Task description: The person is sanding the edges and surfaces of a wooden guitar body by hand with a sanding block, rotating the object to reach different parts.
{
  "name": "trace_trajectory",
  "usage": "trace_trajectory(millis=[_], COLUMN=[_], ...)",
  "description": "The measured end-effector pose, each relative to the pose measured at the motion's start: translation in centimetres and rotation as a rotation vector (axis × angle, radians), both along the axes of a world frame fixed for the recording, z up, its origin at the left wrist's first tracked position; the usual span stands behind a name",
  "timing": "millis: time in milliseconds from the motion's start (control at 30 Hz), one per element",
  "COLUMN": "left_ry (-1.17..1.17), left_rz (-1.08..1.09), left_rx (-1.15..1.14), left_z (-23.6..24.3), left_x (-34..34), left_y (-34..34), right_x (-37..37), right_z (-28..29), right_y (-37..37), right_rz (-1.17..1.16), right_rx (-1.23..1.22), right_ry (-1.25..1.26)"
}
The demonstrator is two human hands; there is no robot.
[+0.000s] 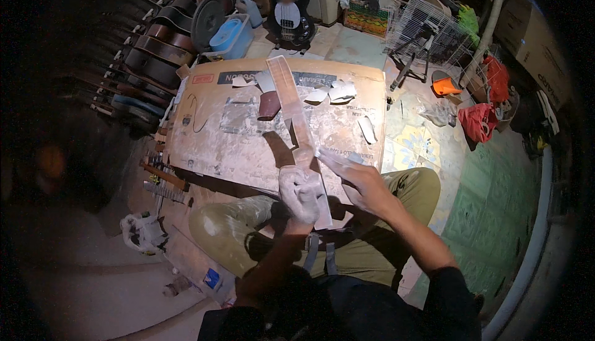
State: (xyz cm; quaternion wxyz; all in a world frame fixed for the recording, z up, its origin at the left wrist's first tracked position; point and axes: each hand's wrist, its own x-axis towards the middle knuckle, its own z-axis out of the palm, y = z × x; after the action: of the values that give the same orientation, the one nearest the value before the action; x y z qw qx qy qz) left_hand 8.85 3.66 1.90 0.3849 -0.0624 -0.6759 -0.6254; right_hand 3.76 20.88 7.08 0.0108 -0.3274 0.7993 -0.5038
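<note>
A long pale wooden strip (285,87) runs upright in the picture over a dusty cardboard-topped work surface (226,149). My left hand (300,195), white with dust, is closed round its lower part. My right hand (356,183) reaches in from the right, fingers together and tips against the strip just above my left hand; whatever lies under those fingertips is too small to make out. A dark red piece of sheet (268,105) lies left of the strip, and torn pale paper scraps (338,92) lie on both sides of it.
Guitar bodies (164,43) line the left; blue tubs (226,34) and a black bass guitar (291,19) stand behind. A wire cage (421,22), an orange object (443,86) and red bags (477,124) are at right. My khaki-clad legs (217,223) are under the surface's near edge.
</note>
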Motion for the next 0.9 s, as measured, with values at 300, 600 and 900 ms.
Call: trace_trajectory(millis=[300, 600, 900], left_ry=[0.074, 0.110, 0.305], left_rz=[0.095, 0.240, 0.437], left_rx=[-0.156, -0.302, -0.689], left_z=[-0.3, -2.0, -6.9], left_x=[-1.1, -1.9, -5.2], left_y=[-4.2, -8.2, -15.0], right_x=[-8.2, 0.5, -7.7], right_z=[0.7, -1.8, -3.9], right_y=[-4.1, -8.3, -7.3], right_rz=[0.109, 0.101, 0.045], right_rx=[0.384, -0.105, 0.280], right_ry=[0.578, -0.404, 0.406])
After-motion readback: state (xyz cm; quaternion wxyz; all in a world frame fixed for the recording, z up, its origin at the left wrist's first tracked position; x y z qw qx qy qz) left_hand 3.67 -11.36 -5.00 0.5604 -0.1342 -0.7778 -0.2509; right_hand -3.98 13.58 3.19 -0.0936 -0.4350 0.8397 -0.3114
